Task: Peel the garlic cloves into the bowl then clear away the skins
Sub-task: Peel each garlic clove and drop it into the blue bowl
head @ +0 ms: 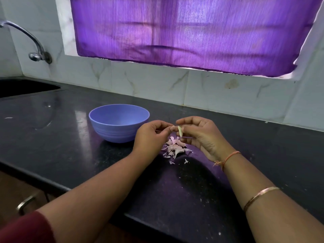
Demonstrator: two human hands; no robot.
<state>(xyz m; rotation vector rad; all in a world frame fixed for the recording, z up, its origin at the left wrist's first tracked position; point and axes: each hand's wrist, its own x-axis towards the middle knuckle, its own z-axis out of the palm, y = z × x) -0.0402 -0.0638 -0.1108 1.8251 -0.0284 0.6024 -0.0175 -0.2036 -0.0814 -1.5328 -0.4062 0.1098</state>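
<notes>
A pale garlic clove (180, 131) is held upright between both hands above the counter. My right hand (201, 135) pinches it with thumb and curled fingers. My left hand (152, 135) has its fingertips curled against the clove's left side. Just below the hands lies a small heap of pinkish-white garlic skins (175, 149) on the dark counter, with a few loose flakes nearer to me. A blue bowl (119, 125) stands to the left of my left hand; I cannot see anything inside it from here.
The black stone counter (70, 137) runs left to a sink (26, 87) with a chrome tap (35, 48) above. A tiled wall and a purple curtain (192, 32) stand behind. A drawer handle (26, 204) shows below the counter's front edge.
</notes>
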